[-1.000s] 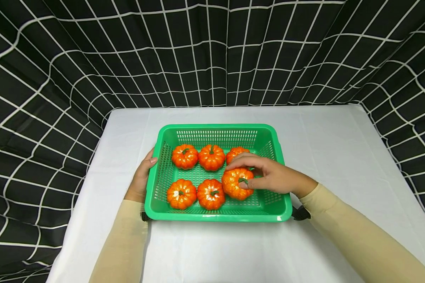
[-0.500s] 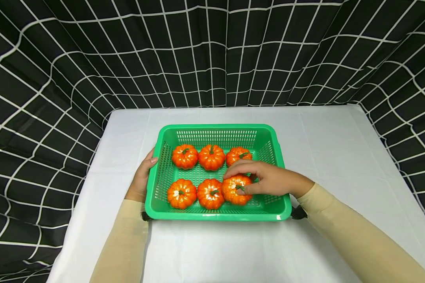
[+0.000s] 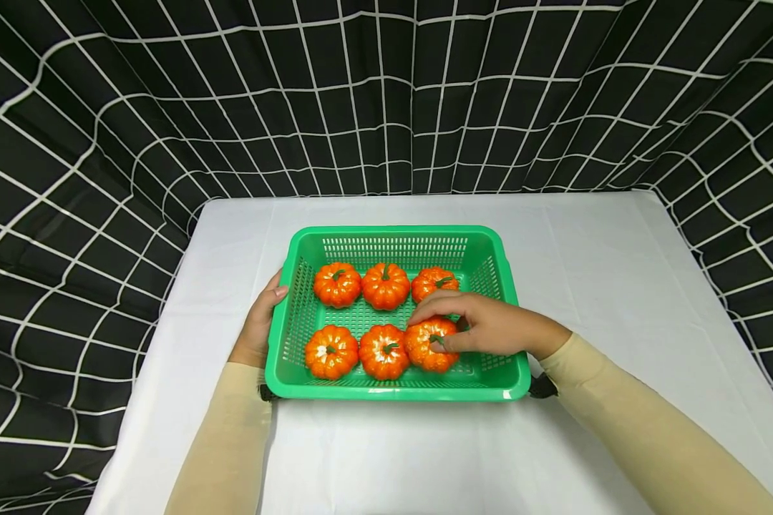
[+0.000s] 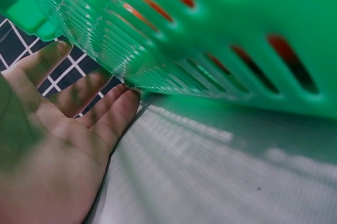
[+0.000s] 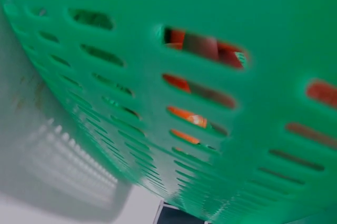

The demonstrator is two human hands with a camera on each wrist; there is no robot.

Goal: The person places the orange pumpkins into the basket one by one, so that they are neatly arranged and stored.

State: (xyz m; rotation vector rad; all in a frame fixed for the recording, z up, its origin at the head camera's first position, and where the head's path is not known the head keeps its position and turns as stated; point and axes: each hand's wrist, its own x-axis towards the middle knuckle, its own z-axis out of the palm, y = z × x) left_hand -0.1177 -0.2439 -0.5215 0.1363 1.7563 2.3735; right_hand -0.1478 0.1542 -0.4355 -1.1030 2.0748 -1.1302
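Note:
A green plastic basket (image 3: pixel 396 394) with slotted walls holds several small, glossy orange pumpkins in two rows. My left hand (image 3: pixel 258 323) grips its left rim, thumb over the edge; the left wrist view shows the fingers (image 4: pixel 118 111) against the outer wall. Inside the front right part, my right hand (image 3: pixel 483 325) holds a pumpkin (image 3: pixel 428 357), fingers over its far side and thumb by the green stem. This pumpkin is beside the front middle pumpkin (image 3: pixel 383 361). Behind the right hand, the back right pumpkin (image 3: pixel 430 280) is partly covered. Basket slots hide most of the right hand in the right wrist view.
The basket stands on a white cloth-covered table (image 3: pixel 592 272). A black curtain (image 3: pixel 373 100) with a white grid surrounds the back and sides. Further pumpkins are the back left one (image 3: pixel 338 290), the back middle one (image 3: pixel 386 292) and the front left one (image 3: pixel 331 361).
Over the last second my right hand has lowered the pumpkin slightly toward the basket's front, uncovering more of the back right pumpkin. It has barely moved since half a second ago. My left hand stays put.

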